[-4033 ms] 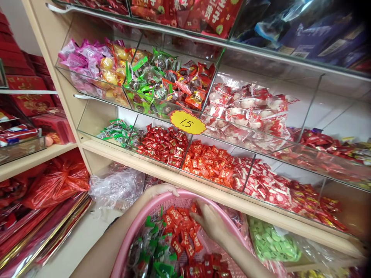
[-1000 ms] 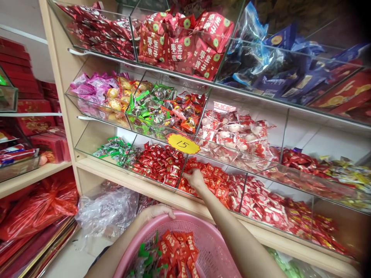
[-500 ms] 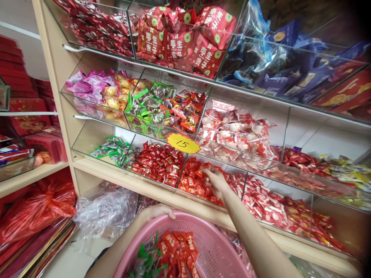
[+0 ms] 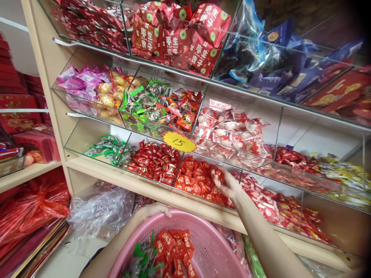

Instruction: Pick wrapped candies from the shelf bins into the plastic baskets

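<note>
A shopper's view of a candy display, with a pink plastic basket low in the centre, just in front of the bottom shelf. The left hand grips the basket's far rim, its fingers hooked over the edge. In the basket, orange-red wrapped candies lie beside clear packets with green ends. The right hand is over the right side of a clear-walled bin of the same orange-red candies, its fingers curled around a small handful of red-wrapped candies; how many cannot be told. Darker red candies fill the bin to the left, and pink-and-white ones lie to the right. Above the bins hangs a yellow scalloped tag reading 15. The next tier holds green-wrapped and purple-wrapped sweets, and a crumpled clear plastic bag sits under the bottom shelf, left of the basket
</note>
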Available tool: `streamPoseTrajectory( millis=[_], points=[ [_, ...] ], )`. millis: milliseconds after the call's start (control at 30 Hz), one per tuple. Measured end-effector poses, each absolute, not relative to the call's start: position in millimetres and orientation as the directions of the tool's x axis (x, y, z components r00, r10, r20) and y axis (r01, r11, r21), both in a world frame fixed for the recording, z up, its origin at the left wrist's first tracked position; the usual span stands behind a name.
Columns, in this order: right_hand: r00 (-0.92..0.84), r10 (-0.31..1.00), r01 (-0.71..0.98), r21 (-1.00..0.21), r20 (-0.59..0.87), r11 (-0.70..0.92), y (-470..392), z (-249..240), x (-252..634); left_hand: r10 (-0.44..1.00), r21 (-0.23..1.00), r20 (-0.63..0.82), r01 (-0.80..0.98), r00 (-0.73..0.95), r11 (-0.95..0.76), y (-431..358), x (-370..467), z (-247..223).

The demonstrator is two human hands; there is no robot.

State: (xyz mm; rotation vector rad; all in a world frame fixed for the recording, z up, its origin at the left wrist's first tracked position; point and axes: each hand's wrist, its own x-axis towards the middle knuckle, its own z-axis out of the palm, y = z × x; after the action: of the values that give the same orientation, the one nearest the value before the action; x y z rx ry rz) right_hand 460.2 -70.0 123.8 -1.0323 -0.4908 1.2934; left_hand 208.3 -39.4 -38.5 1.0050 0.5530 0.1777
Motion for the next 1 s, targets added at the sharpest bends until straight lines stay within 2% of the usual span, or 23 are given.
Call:
streamPoseTrajectory(
  millis=[100,167,200,267,333,400,433,500,633,900,1000],
  points=[
    [0.33,0.936,-0.273,-0.962,-0.12,-0.027,-71,123,463,0.405,0.841,-0.378,0.126,0.832,0.527,-39,208,-39],
    [0.369,0.929,0.059,-0.997,-0.024,-0.049,-70,121,465,0.406,0.85,-0.341,0.093,0.848,0.519,-39,208,-38],
    [0.379,0.925,0.267,-0.961,0.031,-0.077,-69,120,465,0.4,0.854,-0.315,0.073,0.861,0.516,-39,208,-38],
    [0.358,0.923,0.66,-0.738,0.142,-0.142,-67,118,466,0.381,0.855,-0.278,0.046,0.882,0.517,-39,208,-37],
    [0.311,0.931,0.88,-0.428,0.19,-0.206,-63,115,465,0.38,0.852,-0.282,0.048,0.881,0.522,-40,208,-35],
    [0.31,0.935,0.94,-0.203,0.174,-0.274,-59,113,464,0.38,0.847,-0.291,0.051,0.878,0.529,-41,209,-34],
    [0.324,0.934,0.942,-0.144,0.149,-0.304,-57,112,462,0.376,0.844,-0.296,0.056,0.878,0.534,-42,209,-33],
    [0.342,0.937,0.937,-0.107,0.079,-0.333,-54,111,460,0.379,0.841,-0.305,0.061,0.874,0.538,-42,209,-32],
    [0.279,0.96,0.939,-0.21,0.008,-0.272,-53,108,458,0.412,0.849,-0.326,0.072,0.851,0.523,-41,209,-33],
    [0.234,0.939,0.918,-0.376,0.252,-0.128,-81,123,448,0.387,0.843,-0.345,0.101,0.855,0.529,-39,209,-36],
    [0.21,0.952,0.826,-0.562,0.223,-0.05,-111,130,429,0.381,0.825,-0.386,0.13,0.84,0.55,-40,209,-36]
  ],
)
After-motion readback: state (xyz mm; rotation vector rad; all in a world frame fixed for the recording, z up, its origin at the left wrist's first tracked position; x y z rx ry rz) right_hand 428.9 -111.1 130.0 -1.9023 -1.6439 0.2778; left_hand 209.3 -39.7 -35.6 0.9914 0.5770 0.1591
